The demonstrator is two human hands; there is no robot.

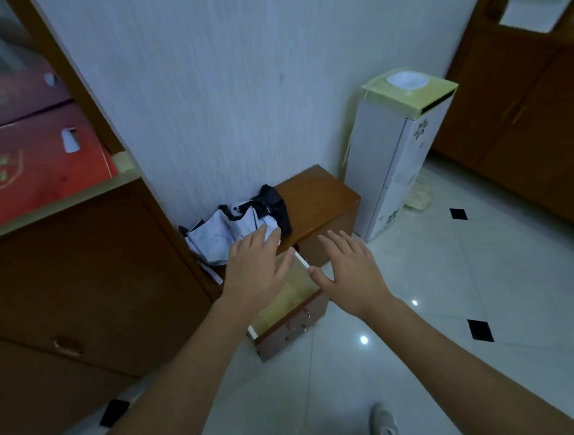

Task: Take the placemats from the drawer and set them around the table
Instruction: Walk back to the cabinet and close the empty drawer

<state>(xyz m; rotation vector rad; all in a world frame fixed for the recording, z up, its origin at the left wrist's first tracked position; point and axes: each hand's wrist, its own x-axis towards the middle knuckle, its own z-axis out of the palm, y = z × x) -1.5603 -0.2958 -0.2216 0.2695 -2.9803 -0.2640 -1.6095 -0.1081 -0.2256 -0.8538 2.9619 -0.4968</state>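
Note:
A low wooden cabinet (321,195) stands against the white wall, and its drawer (294,328) is pulled out over the floor. The drawer's inside shows pale yellow; I cannot tell whether that is a placemat or the drawer's bottom. My left hand (255,269) hovers above the drawer's left side with fingers straight and spread, holding nothing. To the right of the drawer's far corner my right hand (348,270) is held out flat, also empty. Both forearms hide much of the drawer's inside.
A folded white and black umbrella (236,226) lies on the cabinet's left end. A tall white box with a white bowl (406,79) on top stands right of the cabinet. Brown cupboards (82,278) flank the left, red boxes above. Glossy tiled floor (449,292) spreads right; my shoe (384,425) shows below.

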